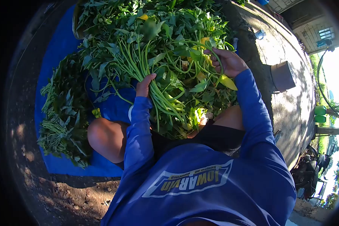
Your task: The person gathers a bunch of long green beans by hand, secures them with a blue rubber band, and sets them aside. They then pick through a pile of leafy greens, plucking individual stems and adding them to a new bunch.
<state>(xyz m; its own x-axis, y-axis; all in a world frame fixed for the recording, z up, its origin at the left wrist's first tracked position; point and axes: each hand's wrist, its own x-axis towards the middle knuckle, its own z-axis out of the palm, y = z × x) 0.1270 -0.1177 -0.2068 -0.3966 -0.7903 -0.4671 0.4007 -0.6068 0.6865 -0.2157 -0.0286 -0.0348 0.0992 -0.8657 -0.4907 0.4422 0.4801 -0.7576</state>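
Note:
My left hand (pixel 144 86) is closed around a thick bunch of water spinach (pixel 133 62). Its long green stems point down toward my lap, and the leaves fan out at the far end. In the fingers of my right hand (pixel 229 62) is a single water spinach stem (pixel 219 62), which curves down near a yellow leaf (pixel 227 82). Under and beyond both hands spreads a large heap of loose leafy stems (pixel 192 28), with some yellowed leaves among the green.
Tied-looking bundles of greens (pixel 64 124) lie at the left on a blue tarp (pixel 101 169). My bent knee (pixel 106 135) rests beside them. A concrete ledge (pixel 286 109) runs along the right, with a grey block-like container (pixel 283 76) and a small cup (pixel 260 34) on it.

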